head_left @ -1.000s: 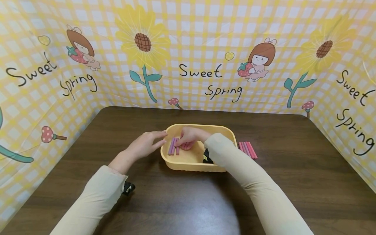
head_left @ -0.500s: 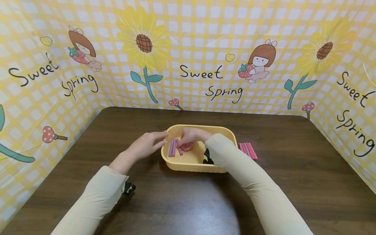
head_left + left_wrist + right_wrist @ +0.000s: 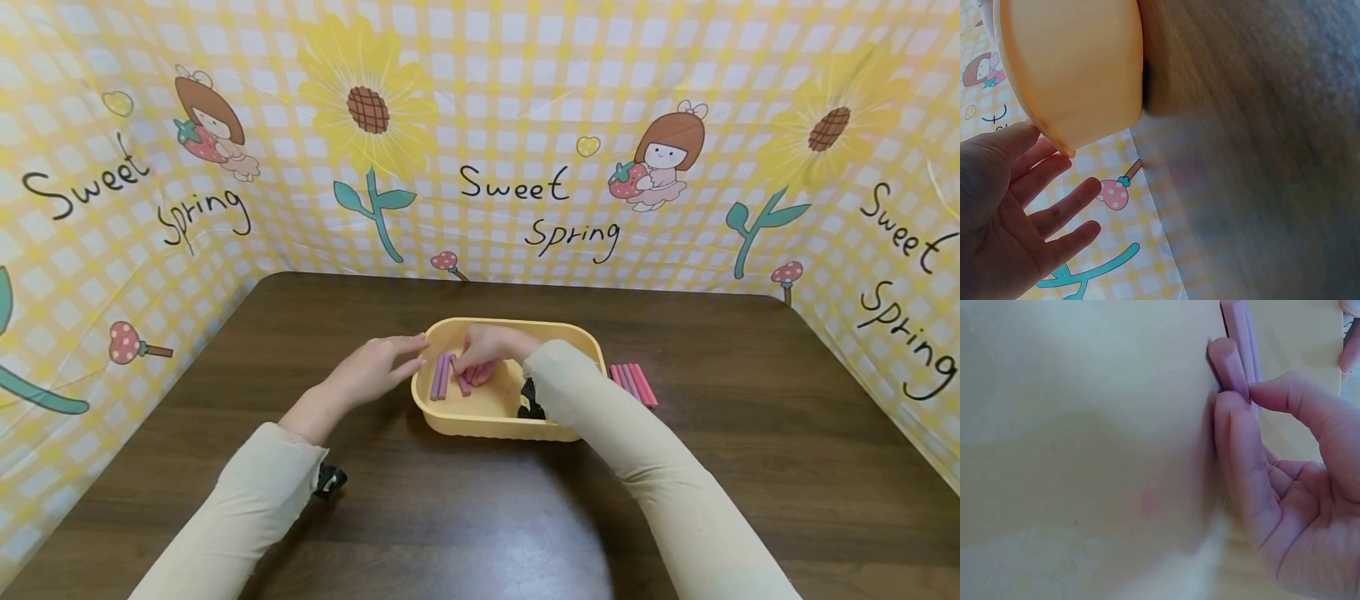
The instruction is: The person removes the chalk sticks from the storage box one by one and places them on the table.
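Note:
A pale yellow oval plastic tub [image 3: 487,427] sits on the table. Inside it, two purple sticks [image 3: 440,377] lie side by side near the left end. Reaching down into the tub, my right hand [image 3: 483,350] pinches another short, thick purple stick [image 3: 1229,362] between thumb and fingers; its lower end tilts to the right of the pair. My left hand [image 3: 367,367] touches the tub's left rim with thumb and fingertips, and its other fingers [image 3: 1063,209] spread apart in the left wrist view. What the sticks are made of is unclear.
Several pink and purple sticks [image 3: 633,384] lie in a row on the dark wooden table [image 3: 420,517], right of the tub, partly behind the right sleeve [image 3: 622,433]. A yellow checked cloth [image 3: 517,100] surrounds the table's back and sides.
The pinched stick has come away from the purple pair, and its lower end has swung to the right. The left hand and the tub have stayed nearly still.

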The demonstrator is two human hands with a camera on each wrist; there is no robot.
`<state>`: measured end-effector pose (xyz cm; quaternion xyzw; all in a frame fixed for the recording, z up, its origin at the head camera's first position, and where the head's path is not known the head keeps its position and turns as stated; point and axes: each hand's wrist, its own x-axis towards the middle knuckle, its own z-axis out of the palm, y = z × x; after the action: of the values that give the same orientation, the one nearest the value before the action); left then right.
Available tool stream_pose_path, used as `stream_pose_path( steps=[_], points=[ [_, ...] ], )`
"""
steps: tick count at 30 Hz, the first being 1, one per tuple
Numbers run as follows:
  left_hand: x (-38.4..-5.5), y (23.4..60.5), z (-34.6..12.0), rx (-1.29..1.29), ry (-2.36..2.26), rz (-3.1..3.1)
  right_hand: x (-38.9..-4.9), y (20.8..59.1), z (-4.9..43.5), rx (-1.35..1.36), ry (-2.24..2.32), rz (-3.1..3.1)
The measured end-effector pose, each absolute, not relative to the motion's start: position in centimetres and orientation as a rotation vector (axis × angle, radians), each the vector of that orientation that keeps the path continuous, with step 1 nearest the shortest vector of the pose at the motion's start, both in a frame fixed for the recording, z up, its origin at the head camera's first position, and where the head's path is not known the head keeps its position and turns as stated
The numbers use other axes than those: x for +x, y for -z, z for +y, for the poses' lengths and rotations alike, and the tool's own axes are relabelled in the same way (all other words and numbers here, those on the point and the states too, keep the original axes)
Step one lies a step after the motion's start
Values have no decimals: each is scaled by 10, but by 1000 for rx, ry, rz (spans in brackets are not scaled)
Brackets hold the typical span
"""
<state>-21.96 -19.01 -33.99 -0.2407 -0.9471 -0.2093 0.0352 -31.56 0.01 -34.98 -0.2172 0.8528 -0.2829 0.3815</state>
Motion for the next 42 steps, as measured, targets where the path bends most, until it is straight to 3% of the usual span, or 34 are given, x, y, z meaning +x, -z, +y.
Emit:
stream_pose_path(
  steps=[42],
  points=[
    [-219,341,-190,-752,618,-2877,-320,311,61,-633,1005,2003]
  ],
)
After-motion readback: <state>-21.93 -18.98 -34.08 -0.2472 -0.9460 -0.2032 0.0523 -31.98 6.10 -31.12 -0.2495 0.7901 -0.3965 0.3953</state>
